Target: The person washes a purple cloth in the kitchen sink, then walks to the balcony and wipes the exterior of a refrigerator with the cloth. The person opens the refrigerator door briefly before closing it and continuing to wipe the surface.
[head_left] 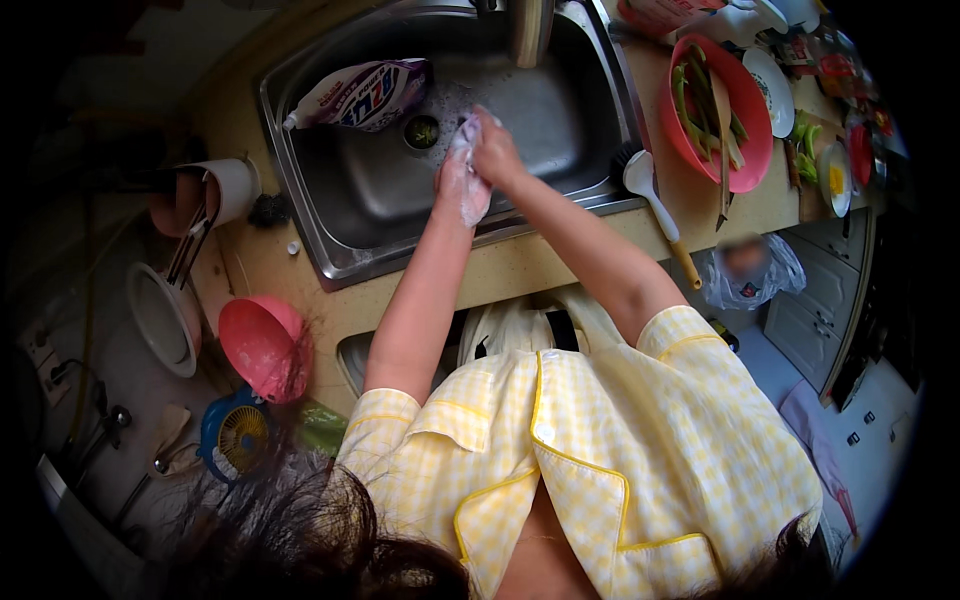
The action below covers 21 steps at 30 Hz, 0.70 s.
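Over the steel sink, my two hands are pressed together, wet and covered in white suds. My left hand is foamy along its back and wrist, and its fingers are mostly hidden. Wrapped over it from the right is my right hand, its fingers closed around the left one. A pale purple-white patch shows between them; I cannot tell whether it is foam or a small object. On its side at the sink's back left lies a white and purple detergent bottle. Near my hands, the drain holds greenish scraps.
The tap hangs over the sink's back edge. A dish brush rests on the right rim. Beyond it stands a pink basin with green stalks. At left are a utensil holder, a pink bowl and a blue fan.
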Available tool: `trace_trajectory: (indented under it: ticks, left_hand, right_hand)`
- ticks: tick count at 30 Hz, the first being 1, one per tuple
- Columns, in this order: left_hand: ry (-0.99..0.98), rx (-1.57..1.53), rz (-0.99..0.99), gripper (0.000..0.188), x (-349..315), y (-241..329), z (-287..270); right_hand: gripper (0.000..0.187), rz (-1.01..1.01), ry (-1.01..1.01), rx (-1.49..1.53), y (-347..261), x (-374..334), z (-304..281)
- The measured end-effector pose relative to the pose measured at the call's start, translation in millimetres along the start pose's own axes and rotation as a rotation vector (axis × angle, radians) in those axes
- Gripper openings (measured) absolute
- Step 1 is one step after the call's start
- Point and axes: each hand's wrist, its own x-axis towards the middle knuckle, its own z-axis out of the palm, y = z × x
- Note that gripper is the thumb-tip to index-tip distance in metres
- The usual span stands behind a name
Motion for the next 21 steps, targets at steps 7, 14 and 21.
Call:
trace_trajectory:
  ticks: [7, 14, 21]
  left_hand:
    - [-0.062, -0.122, -0.145, 0.038, 14.3, 20.3, -1.2]
    - [0.097, -0.165, 0.012, 0.035, 33.2, 5.1, -30.1]
    - [-0.161, -0.096, -0.064, 0.035, 18.8, -12.6, -16.7]
  right_hand:
    - [0.043, 0.582, 0.063, 0.827, -2.1, 38.9, -18.9]
    - [0.037, 0.105, -0.055, -0.044, 5.0, 11.2, -5.0]
    - [0.035, 0.217, -0.028, 0.184, 6.3, 13.0, -10.8]
